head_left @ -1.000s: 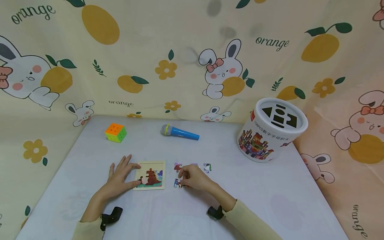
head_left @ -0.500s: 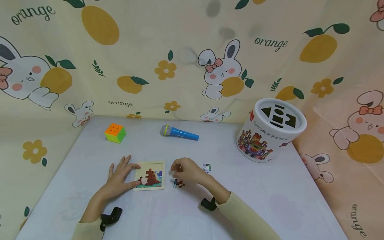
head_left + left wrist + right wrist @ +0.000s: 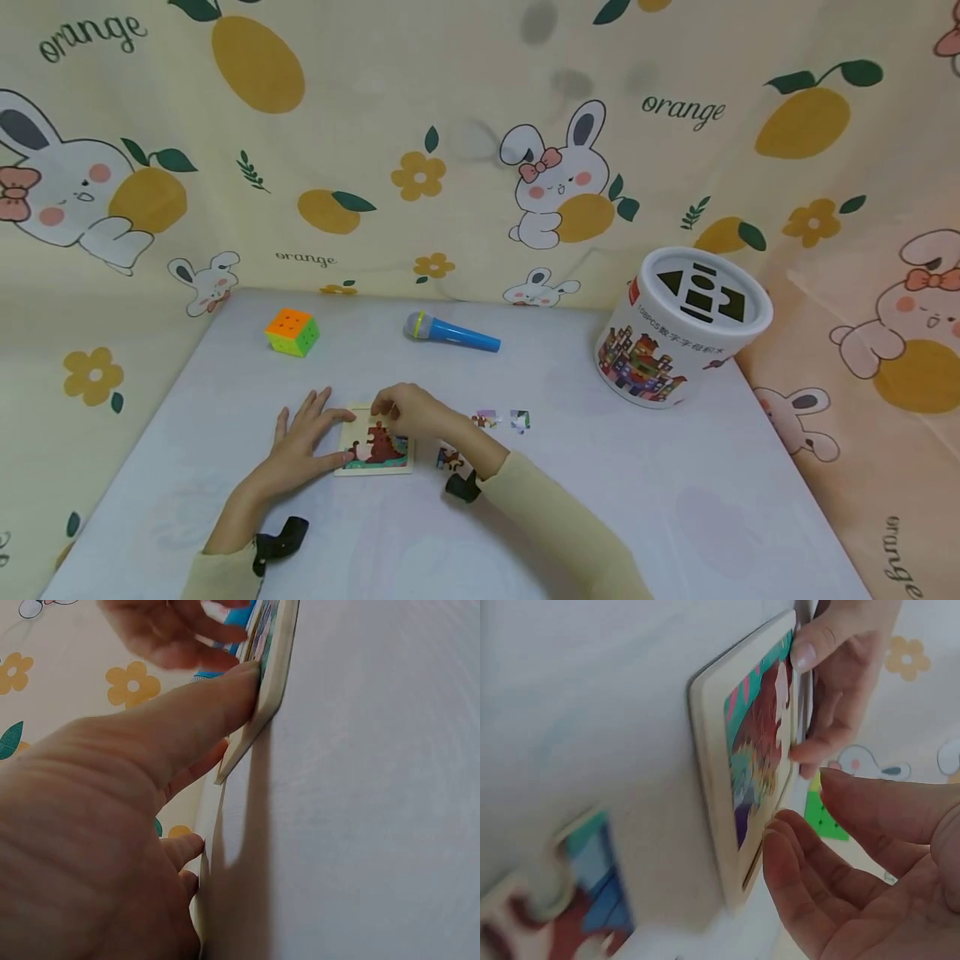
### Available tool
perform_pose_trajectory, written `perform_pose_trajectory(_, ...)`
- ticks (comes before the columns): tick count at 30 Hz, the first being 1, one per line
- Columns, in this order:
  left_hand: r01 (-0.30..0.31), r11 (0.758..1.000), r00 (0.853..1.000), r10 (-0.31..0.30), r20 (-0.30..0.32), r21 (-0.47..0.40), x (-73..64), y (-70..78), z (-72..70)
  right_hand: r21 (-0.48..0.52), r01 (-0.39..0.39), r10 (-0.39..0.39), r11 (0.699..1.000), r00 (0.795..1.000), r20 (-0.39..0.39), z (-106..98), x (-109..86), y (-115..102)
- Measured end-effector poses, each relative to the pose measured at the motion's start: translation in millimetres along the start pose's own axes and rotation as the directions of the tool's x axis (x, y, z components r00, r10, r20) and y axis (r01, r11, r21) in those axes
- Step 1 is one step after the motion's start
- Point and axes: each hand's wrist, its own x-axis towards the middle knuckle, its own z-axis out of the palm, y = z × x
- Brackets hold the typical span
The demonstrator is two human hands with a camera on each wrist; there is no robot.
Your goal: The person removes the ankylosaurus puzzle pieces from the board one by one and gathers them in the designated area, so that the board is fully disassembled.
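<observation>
A pale lilac cloth-covered table (image 3: 675, 517) bears everything, backed by a cream curtain printed with rabbits and oranges (image 3: 465, 150); at the table's far right stands a white cylindrical shape-sorter tub with a city picture on its side (image 3: 678, 329); toward the far edge lie a blue toy microphone with a grey head (image 3: 448, 332) and, to its left, a neon-coloured puzzle cube (image 3: 292, 332). Near the front middle lies the small square wooden-framed jigsaw board with a brown dinosaur picture (image 3: 375, 446), flat on the cloth; the left hand (image 3: 303, 446) lies spread against the board's left edge, fingers straight, with the thumb tip pressed to the frame's near corner as the left wrist view shows, so the board sits just to the right of that hand and touching it; the right hand (image 3: 408, 410) hovers over the board's far edge, its fingers curled loosely together, and whether a piece is pinched between them cannot be told from any view; the right wrist view shows those fingers bent just above the frame (image 3: 727, 787). To the right of the board, apart from both hands, lie loose jigsaw pieces: a brown and white one (image 3: 448, 457) just beside the board, under the right forearm, and two pale ones (image 3: 504, 419) farther right.
</observation>
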Motion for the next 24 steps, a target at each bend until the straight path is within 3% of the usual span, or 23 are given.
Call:
perform_pose_trajectory(4,-0.003,1.0,1.0,0.003,-0.001,0.001,-0.4,-2.2,0.3,-0.051,-0.014,0.015,0.999,1.0,0.01,4,12.3,-7)
perform_pose_trajectory(10,-0.021,1.0,1.0,0.021,0.001,-0.001,-0.5,-4.0,1.1,-0.126,-0.093,0.096,0.988,0.995,0.016,3,23.9,-17)
perform_pose_trajectory(14,-0.026,1.0,1.0,0.026,0.001,0.0,0.0,-4.6,2.0,-0.117,-0.129,0.132,0.985,0.991,0.011,3,24.4,-18)
perform_pose_trajectory(24,-0.042,0.999,0.999,0.042,-0.009,0.011,0.5,-6.8,2.6,-0.089,-0.094,0.094,0.992,0.996,-0.009,20,18.0,-12)
